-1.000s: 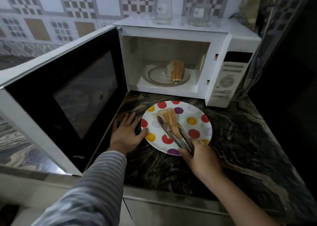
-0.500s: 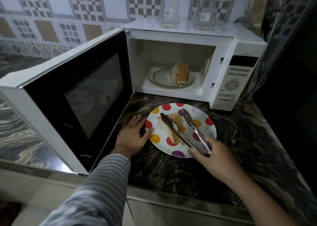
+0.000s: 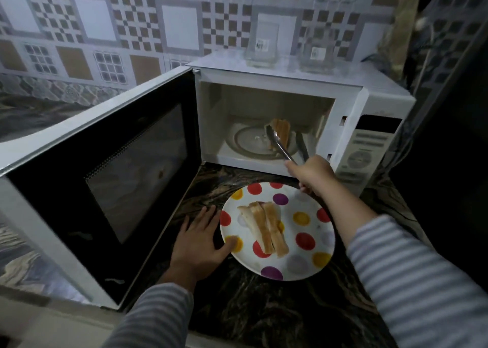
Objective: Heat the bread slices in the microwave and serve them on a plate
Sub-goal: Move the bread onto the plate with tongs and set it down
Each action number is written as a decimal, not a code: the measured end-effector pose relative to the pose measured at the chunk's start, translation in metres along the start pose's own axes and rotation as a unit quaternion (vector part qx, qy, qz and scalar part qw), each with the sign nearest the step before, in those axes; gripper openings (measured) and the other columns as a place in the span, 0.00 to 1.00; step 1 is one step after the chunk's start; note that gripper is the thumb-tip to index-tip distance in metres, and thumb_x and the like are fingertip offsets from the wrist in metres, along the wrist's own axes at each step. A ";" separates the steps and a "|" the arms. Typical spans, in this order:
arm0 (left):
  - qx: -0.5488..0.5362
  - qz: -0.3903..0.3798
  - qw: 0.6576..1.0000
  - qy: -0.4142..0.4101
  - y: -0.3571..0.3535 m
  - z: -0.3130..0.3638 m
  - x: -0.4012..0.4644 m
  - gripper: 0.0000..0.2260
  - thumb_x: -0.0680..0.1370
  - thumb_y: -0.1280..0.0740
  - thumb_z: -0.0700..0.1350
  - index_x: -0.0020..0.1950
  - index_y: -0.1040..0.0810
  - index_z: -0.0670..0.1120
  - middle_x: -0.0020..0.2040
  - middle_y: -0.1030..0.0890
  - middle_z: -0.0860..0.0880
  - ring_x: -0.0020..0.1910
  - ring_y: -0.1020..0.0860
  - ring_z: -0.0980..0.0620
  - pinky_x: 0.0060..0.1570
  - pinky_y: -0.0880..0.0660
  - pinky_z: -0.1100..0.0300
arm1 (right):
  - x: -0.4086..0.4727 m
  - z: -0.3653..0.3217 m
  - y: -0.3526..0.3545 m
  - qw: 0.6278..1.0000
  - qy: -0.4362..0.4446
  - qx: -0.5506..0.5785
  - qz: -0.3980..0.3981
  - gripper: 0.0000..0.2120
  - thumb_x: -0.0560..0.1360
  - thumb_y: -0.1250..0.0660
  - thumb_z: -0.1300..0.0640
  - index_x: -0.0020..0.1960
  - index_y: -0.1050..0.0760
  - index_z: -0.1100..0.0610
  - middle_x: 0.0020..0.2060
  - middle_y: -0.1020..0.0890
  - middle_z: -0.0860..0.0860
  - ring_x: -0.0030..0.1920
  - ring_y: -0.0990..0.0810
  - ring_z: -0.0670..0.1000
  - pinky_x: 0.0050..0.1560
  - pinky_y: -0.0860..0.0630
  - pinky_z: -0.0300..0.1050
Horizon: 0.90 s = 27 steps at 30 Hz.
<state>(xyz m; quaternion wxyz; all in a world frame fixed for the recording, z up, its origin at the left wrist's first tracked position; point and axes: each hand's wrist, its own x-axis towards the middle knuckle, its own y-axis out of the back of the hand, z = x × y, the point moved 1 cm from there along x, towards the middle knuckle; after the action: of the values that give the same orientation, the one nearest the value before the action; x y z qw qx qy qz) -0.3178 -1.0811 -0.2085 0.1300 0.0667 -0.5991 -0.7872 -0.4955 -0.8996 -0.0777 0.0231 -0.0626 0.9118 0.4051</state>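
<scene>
A white plate with coloured dots [image 3: 314,231] lies on the dark counter in front of the microwave [image 3: 380,97]. Toasted bread slices [image 3: 266,229] rest on the plate. More bread slices [image 3: 284,130] stand on the glass turntable [image 3: 248,141] inside the oven. My right hand [image 3: 311,173] grips metal tongs [image 3: 284,149], whose spread arms reach into the cavity on either side of that bread. My left hand [image 3: 200,242] lies flat on the counter, thumb touching the plate's left rim.
The microwave door [image 3: 105,178] swings wide open to the left, beside my left hand. Two glass jars [image 3: 262,45] stand on the microwave's top. A tiled wall is behind. A dark wall closes off the right side.
My right hand lifted the tongs off the plate, leaving bread there, and moved them forward into the microwave around the remaining slices. My left hand stayed at the plate's rim.
</scene>
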 end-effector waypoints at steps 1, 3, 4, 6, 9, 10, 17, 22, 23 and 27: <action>0.001 -0.002 1.000 0.001 0.000 0.000 0.001 0.51 0.61 0.67 0.79 0.78 0.53 0.54 0.79 0.53 0.56 0.77 0.57 0.57 0.74 0.59 0.51 | 0.012 -0.003 -0.004 1.000 -0.011 0.010 0.001 0.19 0.76 0.35 0.42 0.39 0.30 0.58 0.31 0.21 0.54 0.26 0.23 0.50 0.24 0.31 0.38; 0.005 -0.007 1.000 0.001 -0.001 -0.001 0.003 0.47 0.64 0.62 0.77 0.78 0.53 0.54 0.79 0.54 0.56 0.77 0.58 0.57 0.74 0.59 0.51 | 0.035 -0.009 -0.014 0.999 -0.021 0.023 -0.005 0.19 0.76 0.36 0.43 0.37 0.31 0.57 0.30 0.22 0.54 0.25 0.23 0.50 0.24 0.30 0.38; 0.006 -0.008 1.000 0.000 -0.001 -0.001 0.003 0.46 0.65 0.61 0.77 0.78 0.53 0.54 0.79 0.54 0.56 0.77 0.58 0.57 0.74 0.60 0.51 | 0.045 -0.012 -0.019 0.999 -0.026 0.029 -0.009 0.18 0.76 0.36 0.43 0.38 0.30 0.57 0.29 0.22 0.53 0.24 0.23 0.50 0.24 0.31 0.37; -0.003 -0.004 1.000 0.001 -0.001 -0.001 0.003 0.45 0.66 0.60 0.76 0.78 0.53 0.54 0.79 0.53 0.56 0.77 0.58 0.57 0.74 0.60 0.51 | 0.063 -0.016 -0.028 0.998 -0.047 0.043 -0.012 0.18 0.76 0.35 0.44 0.40 0.28 0.59 0.28 0.22 0.53 0.23 0.24 0.50 0.23 0.33 0.38; -0.003 -0.005 1.000 0.001 -0.002 -0.001 0.004 0.43 0.67 0.59 0.75 0.78 0.53 0.55 0.79 0.53 0.56 0.77 0.59 0.57 0.74 0.61 0.51 | 0.082 -0.018 -0.040 0.997 -0.068 0.041 0.002 0.18 0.75 0.33 0.44 0.40 0.25 0.60 0.28 0.21 0.55 0.25 0.23 0.52 0.26 0.30 0.40; -0.001 -0.006 1.000 0.001 -0.002 -0.001 0.003 0.43 0.67 0.59 0.75 0.78 0.53 0.55 0.79 0.54 0.56 0.77 0.59 0.57 0.74 0.61 0.51 | 0.087 -0.018 -0.044 0.998 -0.064 0.023 0.011 0.18 0.75 0.34 0.45 0.39 0.24 0.60 0.30 0.19 0.55 0.28 0.21 0.53 0.29 0.27 0.41; 0.001 -0.004 1.000 0.003 0.000 0.000 0.002 0.44 0.66 0.60 0.75 0.78 0.53 0.56 0.79 0.54 0.57 0.77 0.59 0.58 0.75 0.61 0.51 | 0.091 -0.017 -0.050 0.997 -0.051 -0.038 0.044 0.13 0.77 0.36 0.54 0.54 0.22 0.63 0.47 0.19 0.57 0.50 0.19 0.60 0.43 0.25 0.47; -0.011 -0.005 1.000 0.002 0.002 0.001 0.002 0.44 0.65 0.60 0.75 0.78 0.53 0.55 0.79 0.53 0.57 0.77 0.59 0.58 0.74 0.61 0.51 | 0.072 -0.009 -0.040 0.995 -0.060 0.078 -0.004 0.20 0.77 0.37 0.44 0.48 0.25 0.62 0.33 0.23 0.55 0.30 0.25 0.53 0.30 0.29 0.43; -0.013 -0.005 1.000 0.002 0.001 0.001 0.002 0.45 0.65 0.60 0.75 0.78 0.52 0.55 0.79 0.53 0.56 0.77 0.59 0.58 0.74 0.61 0.51 | 0.064 -0.006 -0.036 0.994 -0.066 0.090 -0.014 0.21 0.77 0.37 0.42 0.44 0.26 0.61 0.30 0.25 0.54 0.26 0.28 0.51 0.27 0.32 0.42; -0.005 -0.013 1.000 0.001 0.001 0.001 0.003 0.46 0.64 0.61 0.76 0.78 0.52 0.55 0.79 0.53 0.56 0.77 0.58 0.57 0.75 0.60 0.50 | 0.020 0.016 -0.018 0.989 -0.058 0.133 -0.040 0.19 0.76 0.35 0.43 0.42 0.27 0.60 0.29 0.27 0.53 0.26 0.32 0.50 0.24 0.34 0.40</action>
<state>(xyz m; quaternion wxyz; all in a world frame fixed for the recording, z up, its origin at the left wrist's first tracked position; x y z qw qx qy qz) -0.3205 -1.0811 -0.2073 0.1207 0.0742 -0.5941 -0.7918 -0.5132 -0.9020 -0.1035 0.1003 -0.0715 0.9516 0.2816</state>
